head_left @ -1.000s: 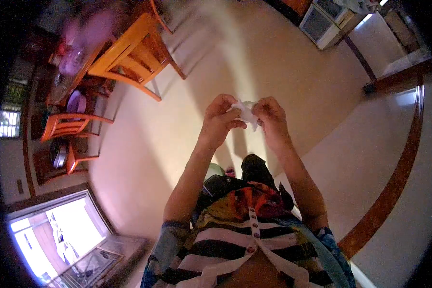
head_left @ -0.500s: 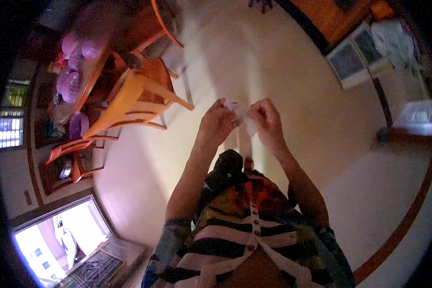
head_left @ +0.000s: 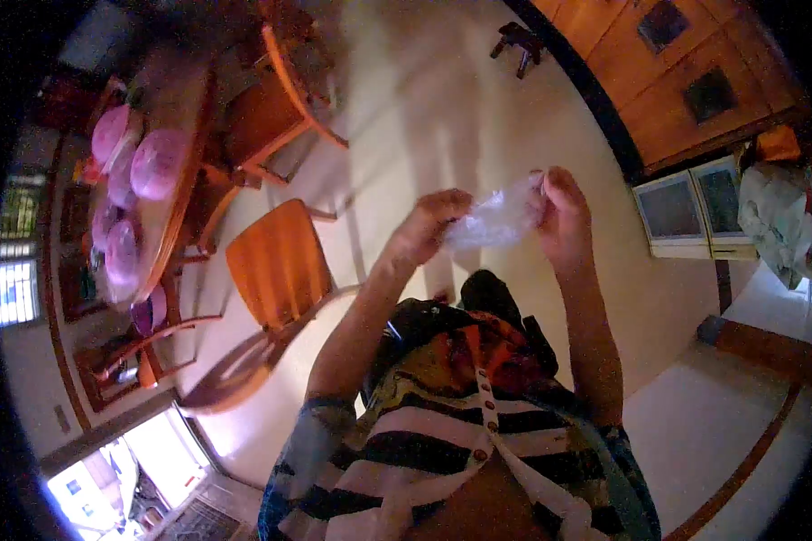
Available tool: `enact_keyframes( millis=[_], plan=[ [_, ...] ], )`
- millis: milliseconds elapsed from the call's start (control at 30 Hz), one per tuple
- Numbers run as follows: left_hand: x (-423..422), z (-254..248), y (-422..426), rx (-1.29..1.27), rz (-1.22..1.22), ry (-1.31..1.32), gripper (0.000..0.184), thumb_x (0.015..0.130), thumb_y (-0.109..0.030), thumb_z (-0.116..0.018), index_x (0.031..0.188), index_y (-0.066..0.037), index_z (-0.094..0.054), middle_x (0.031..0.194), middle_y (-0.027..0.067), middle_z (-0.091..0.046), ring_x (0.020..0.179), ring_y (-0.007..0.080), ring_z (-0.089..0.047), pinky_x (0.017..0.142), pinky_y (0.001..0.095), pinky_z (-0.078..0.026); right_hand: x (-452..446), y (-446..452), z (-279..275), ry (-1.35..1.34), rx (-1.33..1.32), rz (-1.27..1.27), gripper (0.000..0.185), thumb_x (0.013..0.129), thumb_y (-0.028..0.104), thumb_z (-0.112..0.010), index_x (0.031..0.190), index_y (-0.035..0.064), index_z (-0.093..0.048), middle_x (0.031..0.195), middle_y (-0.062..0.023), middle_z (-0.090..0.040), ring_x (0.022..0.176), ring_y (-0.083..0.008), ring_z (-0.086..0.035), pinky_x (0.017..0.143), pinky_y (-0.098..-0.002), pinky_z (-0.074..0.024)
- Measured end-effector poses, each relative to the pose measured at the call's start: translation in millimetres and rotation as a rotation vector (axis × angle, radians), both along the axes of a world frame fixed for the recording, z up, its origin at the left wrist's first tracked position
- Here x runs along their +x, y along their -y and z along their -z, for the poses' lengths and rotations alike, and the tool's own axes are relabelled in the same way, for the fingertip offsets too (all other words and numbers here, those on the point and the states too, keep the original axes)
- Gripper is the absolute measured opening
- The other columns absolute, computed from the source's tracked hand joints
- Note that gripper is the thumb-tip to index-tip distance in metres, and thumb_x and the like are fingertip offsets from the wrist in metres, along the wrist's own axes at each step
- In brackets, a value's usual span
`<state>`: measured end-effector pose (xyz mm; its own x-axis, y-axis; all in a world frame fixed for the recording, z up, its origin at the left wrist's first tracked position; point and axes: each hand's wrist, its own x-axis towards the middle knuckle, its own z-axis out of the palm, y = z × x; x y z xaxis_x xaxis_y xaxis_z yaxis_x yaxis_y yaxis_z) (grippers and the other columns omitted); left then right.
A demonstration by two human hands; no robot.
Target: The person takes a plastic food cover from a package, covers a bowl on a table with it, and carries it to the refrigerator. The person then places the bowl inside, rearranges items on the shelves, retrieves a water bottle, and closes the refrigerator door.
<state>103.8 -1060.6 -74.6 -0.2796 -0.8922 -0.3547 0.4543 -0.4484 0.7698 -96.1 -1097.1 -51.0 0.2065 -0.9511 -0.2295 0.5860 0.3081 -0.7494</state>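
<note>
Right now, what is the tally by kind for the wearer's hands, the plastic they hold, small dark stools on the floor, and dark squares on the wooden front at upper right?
Left hand and right hand: 2
Clear plastic: 1
Small dark stool: 1
Upper dark square and lower dark square: 2
Total: 6

Plastic film (head_left: pixel 496 219) milky white with pale lilac glints, shirt (head_left: pixel 419 448) banded black and white, red-orange patches toward its hem, buttons (head_left: pixel 480 456) red-brown, rounded covers (head_left: pixel 160 164) pink (exact shade uncertain, dim light), chair (head_left: pixel 275 261) orange-brown, cabinet (head_left: pixel 681 86) orange-brown with dark squares, stool (head_left: pixel 519 38) near-black, floor (head_left: pixel 645 298) cream.
</note>
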Motion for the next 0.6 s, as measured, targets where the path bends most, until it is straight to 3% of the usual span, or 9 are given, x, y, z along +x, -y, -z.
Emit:
enact_keyframes(
  millis=[100, 200, 267, 300, 400, 533, 600],
  plan=[
    [28.9, 7.5, 81.9, 0.086, -0.102, -0.244, 0.021, 0.073, -0.010, -0.057, 0.091, 0.000, -0.055, 0.078, 0.0044, -0.054, 0.073, 0.0147, -0.053, 0.065, 0.0266, -0.043, 11.8, 78.1, -4.8, 0.083, 0.041, 0.016, 0.009, 0.082, 0.015, -0.054, 0.088, 0.0086, -0.052, 0.076, -0.0018, -0.054, 0.063, -0.0143, -0.051, 0.053, -0.0270, -0.0416],
    [45.7, 9.8, 163.1, 0.004, -0.040, -0.174, 0.019, 0.073, -0.009, -0.058, 0.090, -0.002, -0.055, 0.078, 0.0032, -0.054, 0.074, 0.0147, -0.053, 0.065, 0.0268, -0.043, 26.3, 174.6, 9.9, 0.108, 0.085, -0.001, 0.009, 0.083, 0.016, -0.054, 0.089, 0.0094, -0.053, 0.079, -0.0018, -0.056, 0.066, -0.0150, -0.053, 0.057, -0.0284, -0.0431],
    [47.6, 1.3, 208.8, -0.094, -0.114, 0.086, 0.030, 0.076, -0.024, -0.059, 0.097, -0.004, -0.053, 0.082, 0.0017, -0.053, 0.072, 0.0137, -0.049, 0.065, 0.0278, -0.042, 36.5, 239.2, 15.6, 0.152, 0.069, -0.091, 0.009, 0.083, 0.016, -0.054, 0.089, 0.0099, -0.054, 0.080, -0.0018, -0.057, 0.068, -0.0154, -0.053, 0.058, -0.0291, -0.0438],
    [66.6, -0.7, 246.9, -0.072, -0.058, 0.117, 0.019, 0.073, -0.013, -0.061, 0.088, -0.003, -0.055, 0.079, 0.0011, -0.054, 0.074, 0.0130, -0.049, 0.065, 0.0252, -0.040, 52.2, 288.8, 15.0, 0.142, 0.064, -0.140, 0.008, 0.083, 0.015, -0.054, 0.090, 0.0103, -0.054, 0.082, -0.0011, -0.057, 0.072, -0.0141, -0.054, 0.062, -0.0289, -0.0441],
    [109.9, -12.4, 314.1, -0.076, 0.058, 0.185, 0.024, 0.072, -0.016, -0.062, 0.090, -0.002, -0.056, 0.082, 0.0019, -0.055, 0.075, 0.0126, -0.051, 0.066, 0.0239, -0.039, 90.6, 383.3, 0.1, 0.110, 0.066, -0.253, 0.008, 0.084, 0.014, -0.053, 0.091, 0.0110, -0.054, 0.084, -0.0005, -0.057, 0.076, -0.0129, -0.054, 0.065, -0.0283, -0.0446],
    [168.1, -22.8, 391.4, -0.156, 0.000, 0.140, 0.029, 0.072, -0.021, -0.063, 0.093, -0.002, -0.056, 0.081, 0.0024, -0.055, 0.074, 0.0120, -0.051, 0.064, 0.0240, -0.039, 151.3, 484.1, 5.4, -0.026, 0.091, -0.336, 0.007, 0.083, 0.013, -0.054, 0.090, 0.0115, -0.054, 0.083, -0.0001, -0.057, 0.074, -0.0123, -0.053, 0.061, -0.0267, -0.0439],
    [194.3, -20.6, 428.1, -0.006, -0.170, 0.065, 0.033, 0.072, -0.023, -0.063, 0.096, -0.001, -0.056, 0.079, 0.0028, -0.056, 0.075, 0.0120, -0.051, 0.063, 0.0245, -0.040, 172.7, 524.6, 21.1, -0.065, 0.078, -0.412, 0.007, 0.083, 0.013, -0.054, 0.090, 0.0116, -0.054, 0.082, 0.0003, -0.056, 0.071, -0.0118, -0.053, 0.059, -0.0260, -0.0433]
  ],
)
